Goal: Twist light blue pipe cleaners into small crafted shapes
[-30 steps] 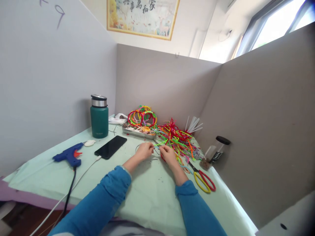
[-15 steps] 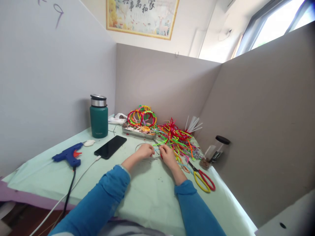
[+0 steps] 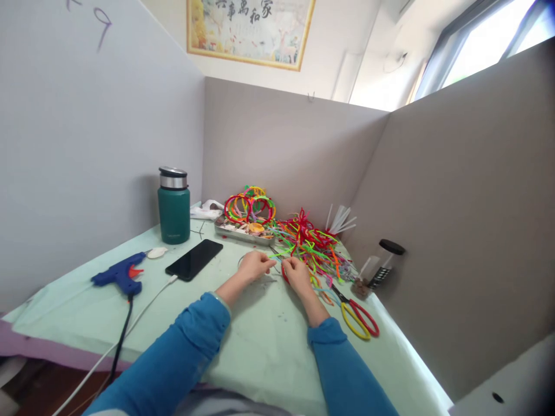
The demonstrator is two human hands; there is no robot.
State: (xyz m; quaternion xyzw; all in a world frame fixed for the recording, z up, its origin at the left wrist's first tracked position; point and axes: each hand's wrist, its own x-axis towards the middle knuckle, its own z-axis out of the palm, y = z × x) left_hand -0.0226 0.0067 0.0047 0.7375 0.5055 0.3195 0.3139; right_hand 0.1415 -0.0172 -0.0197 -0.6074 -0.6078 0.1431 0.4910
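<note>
Fingertips pinched, my left hand [image 3: 255, 266] is over the middle of the table. My right hand [image 3: 298, 275] is close beside it on the right, also pinched, with a small gap between the two. Whatever either hand holds is too thin or too hidden to name. A bit of red shows at the right hand's fingers; I cannot tell whether it is held. Part of a thin grey ring shows behind my left hand. Just beyond both hands lies a tangled heap of coloured pipe cleaners [image 3: 310, 240].
Scissors [image 3: 359, 319] with red and yellow handles lie right. A metal tray [image 3: 243, 235] holds scraps under pipe-cleaner rings [image 3: 250, 207]. Left stand a green flask [image 3: 174, 214], a phone [image 3: 195, 260] on a cable and a blue glue gun [image 3: 119, 274]. A clear jar [image 3: 381, 266] leans right.
My left hand has turned and shifted slightly up, its fingertips now pointing right toward my right hand. My right hand has barely moved.
</note>
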